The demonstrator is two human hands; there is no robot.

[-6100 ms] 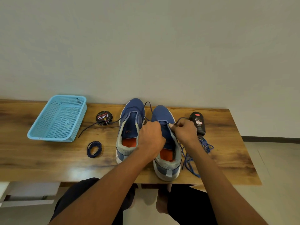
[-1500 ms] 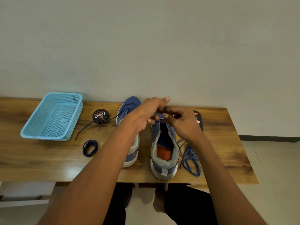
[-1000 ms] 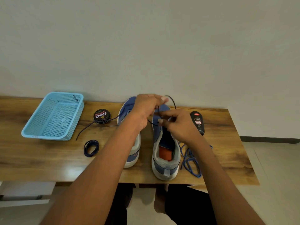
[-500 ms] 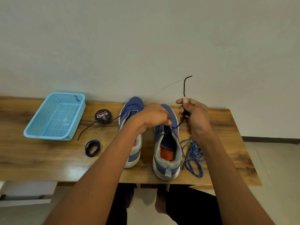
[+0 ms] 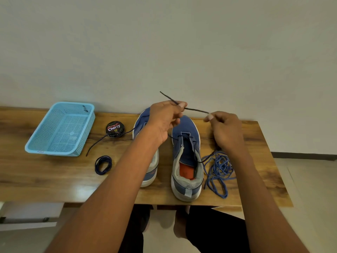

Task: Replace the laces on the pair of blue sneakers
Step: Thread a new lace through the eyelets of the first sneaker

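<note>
Mid-frame above the right sneaker [image 5: 186, 154], our left hand [image 5: 162, 121] and right hand [image 5: 225, 129] both pinch the dark lace [image 5: 196, 110], which looks light and limp, best gripped near its stiff tip.

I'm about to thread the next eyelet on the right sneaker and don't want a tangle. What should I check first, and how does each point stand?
1. Dark lace end gripped: ok, pinched by the left hand and the right hand.
2. Lace started in the right blue sneaker: ok, it crosses the front eyelets.
3. Old blue lace pile clear of the sneaker: not ok, it lies against its right side.
4. Lace's other end free: cannot tell, the left arm hides its path.
5. Spare coiled dark lace ready: ok, on the wooden table.
</note>
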